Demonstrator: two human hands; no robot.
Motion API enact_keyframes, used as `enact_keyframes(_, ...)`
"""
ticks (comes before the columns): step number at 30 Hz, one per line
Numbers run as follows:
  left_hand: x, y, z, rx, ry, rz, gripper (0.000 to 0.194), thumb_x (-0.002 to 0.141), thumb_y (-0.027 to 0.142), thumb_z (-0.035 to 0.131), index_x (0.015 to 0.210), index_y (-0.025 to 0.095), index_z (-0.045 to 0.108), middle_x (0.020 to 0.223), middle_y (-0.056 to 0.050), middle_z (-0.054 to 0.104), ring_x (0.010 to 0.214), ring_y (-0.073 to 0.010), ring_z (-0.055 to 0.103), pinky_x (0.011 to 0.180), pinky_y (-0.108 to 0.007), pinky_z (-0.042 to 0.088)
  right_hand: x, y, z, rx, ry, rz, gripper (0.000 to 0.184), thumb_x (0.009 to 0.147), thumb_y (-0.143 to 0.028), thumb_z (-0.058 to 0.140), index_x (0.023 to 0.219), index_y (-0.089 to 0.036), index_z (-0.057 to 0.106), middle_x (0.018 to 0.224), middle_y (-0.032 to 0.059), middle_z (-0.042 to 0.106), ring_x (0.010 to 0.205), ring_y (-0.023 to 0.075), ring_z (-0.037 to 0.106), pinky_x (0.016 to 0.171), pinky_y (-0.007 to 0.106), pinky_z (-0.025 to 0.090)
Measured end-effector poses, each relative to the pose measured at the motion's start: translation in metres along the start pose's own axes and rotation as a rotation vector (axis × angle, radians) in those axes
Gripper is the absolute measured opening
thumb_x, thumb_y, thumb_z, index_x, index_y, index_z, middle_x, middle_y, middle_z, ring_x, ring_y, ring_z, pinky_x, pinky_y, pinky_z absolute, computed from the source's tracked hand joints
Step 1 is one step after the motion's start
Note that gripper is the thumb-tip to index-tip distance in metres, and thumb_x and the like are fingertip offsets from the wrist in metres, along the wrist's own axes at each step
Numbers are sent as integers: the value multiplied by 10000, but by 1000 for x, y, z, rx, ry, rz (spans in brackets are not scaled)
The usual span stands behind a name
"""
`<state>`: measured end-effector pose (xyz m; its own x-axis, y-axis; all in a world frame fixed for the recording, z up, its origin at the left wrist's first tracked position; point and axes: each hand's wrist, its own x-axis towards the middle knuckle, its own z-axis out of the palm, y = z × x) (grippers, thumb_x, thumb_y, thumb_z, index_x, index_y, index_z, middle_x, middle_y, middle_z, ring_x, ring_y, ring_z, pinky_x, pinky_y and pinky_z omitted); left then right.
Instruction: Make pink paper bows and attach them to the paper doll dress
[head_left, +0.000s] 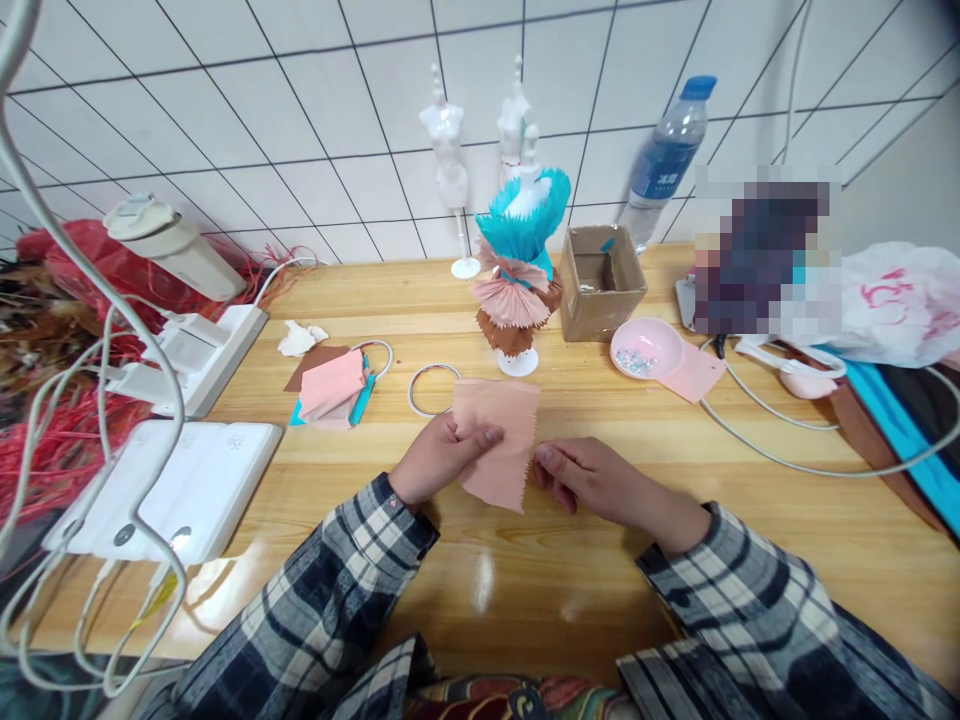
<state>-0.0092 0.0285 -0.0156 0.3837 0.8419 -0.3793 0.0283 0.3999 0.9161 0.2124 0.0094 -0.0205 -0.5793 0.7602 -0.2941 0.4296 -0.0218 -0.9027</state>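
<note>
A salmon-pink piece of crepe paper point(499, 475) with zigzag edges hangs over the table in front of me. My left hand point(450, 455) grips its left side, thumb on top and the other fingers behind it. Close by the paper's right edge is my right hand point(585, 475), its fingers curled and closed; whatever they may hold is hidden. Just beyond stands a small white mannequin point(529, 190) dressed in ruffled layers: a turquoise ruffle point(529, 225) on top, a pink ruffle point(514, 298), and a brown ruffle point(510, 338) lowest.
Folded pink, brown and turquoise pieces point(330, 385) lie left, near a wire ring point(421, 408). Behind are a bare mannequin point(446, 150), a cardboard box point(602, 310), a water bottle point(667, 155) and a pink bead dish point(667, 345). A power strip point(214, 365) with cables occupies the left.
</note>
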Motion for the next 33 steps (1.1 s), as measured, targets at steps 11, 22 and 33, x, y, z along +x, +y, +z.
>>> enact_keyframes(11,0,-1,1,101,46,18,356,749,451,698,938,150,707,869,-43,754,732,-176,682,618,-242,508,2,-1,0,-43,6,-9,514,960,-571,282,719,-184,520,503,-32,511,462,101,456,508,227,339)
enact_keyframes(22,-1,0,3,97,64,19,338,723,456,718,876,155,711,850,-30,754,736,-177,685,643,-248,512,3,3,1,-79,16,-30,494,971,-540,288,680,-191,482,519,-29,508,478,105,447,515,231,313)
enact_keyframes(33,-1,0,3,96,68,28,404,711,468,724,953,146,692,922,-64,751,820,-220,688,692,-290,532,3,-2,-1,-159,19,-31,497,966,-528,303,635,-194,463,537,-18,508,510,117,447,519,241,295)
